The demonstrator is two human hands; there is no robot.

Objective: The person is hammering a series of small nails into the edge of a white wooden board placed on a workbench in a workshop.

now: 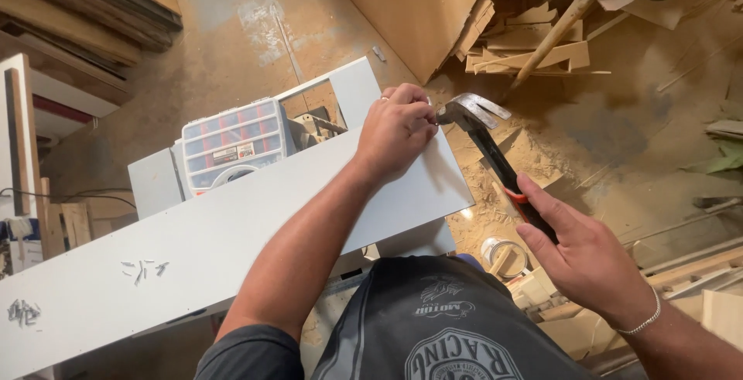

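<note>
A dark printed shirt (433, 326) fills the near edge. Beyond it, the claw hammer (484, 136) is gripped at its black handle by the right hand (576, 252), steel head beside the left hand (396, 131), which is pinched at the smooth white panel's (193, 248) corner, probably on a nail too small to see. A glancing blow could catch those fingertips. Small nails (143, 269), a clear organiser box (232, 144) and offcuts (534, 39) lie beyond.

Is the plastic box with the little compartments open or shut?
Shut: the organizer box has its clear lid lying flat over the compartments.
</note>
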